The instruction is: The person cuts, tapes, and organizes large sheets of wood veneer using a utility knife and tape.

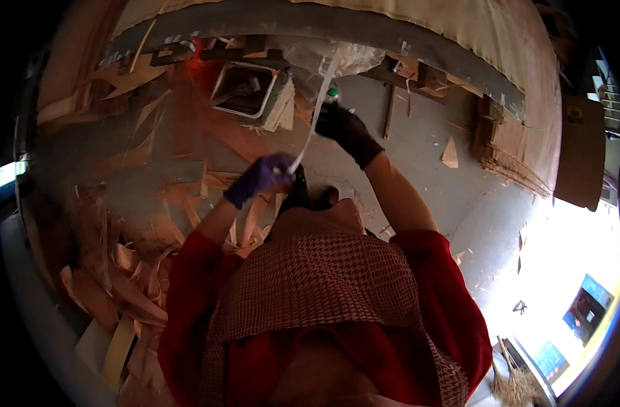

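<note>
so the left hand, purple glove (pixel 262 176), has its fingers closed on the lower end of a thin white strip (pixel 321 95). right hand, dark glove (pixel 344 130), is curled right by the strip's middle, too dark to tell if it's gripping. the strip runs up to some clear plastic (pixel 364 60) by the table (pixel 269 24) edge. bottle-ish green thing (pixel 332 93) just past the right hand, wood scraps (pixel 130 285) all over the floor (pixel 418 152) to the left.

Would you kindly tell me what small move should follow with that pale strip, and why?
Perhaps the left hand should gently straighten the pale strip: it holds the lower end, and the strip curves up toward the clear plastic.
</note>
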